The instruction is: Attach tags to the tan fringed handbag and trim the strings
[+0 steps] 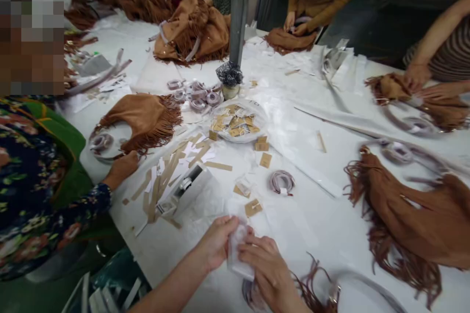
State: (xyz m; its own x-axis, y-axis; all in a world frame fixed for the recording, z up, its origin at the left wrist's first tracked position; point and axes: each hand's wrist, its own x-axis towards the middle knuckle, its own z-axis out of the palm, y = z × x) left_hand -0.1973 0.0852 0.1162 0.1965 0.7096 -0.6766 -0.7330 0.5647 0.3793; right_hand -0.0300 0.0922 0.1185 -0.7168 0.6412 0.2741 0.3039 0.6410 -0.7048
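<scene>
My left hand (219, 243) pinches the upper left edge of a small clear plastic bag (240, 264) between thumb and fingers. From the other side my right hand (270, 268) holds the same bag, its fingers bent across the front. What lies inside the bag is blurred. Partly hidden beneath my right hand is a wrapped coil of strap (251, 294). Just beyond my hands are a brown card tag (253, 208) and another coiled strap (282, 182). A tape dispenser (183, 188) stands to the left of them.
Brown and white paper strips (171, 168) are strewn at the left. A bag of tags (238, 122) sits mid-table before a metal post (240, 10). Fringed brown bags (407, 210) lie around the table. Co-workers stand at the left, back and right, one co-worker's hand (125, 166) close by.
</scene>
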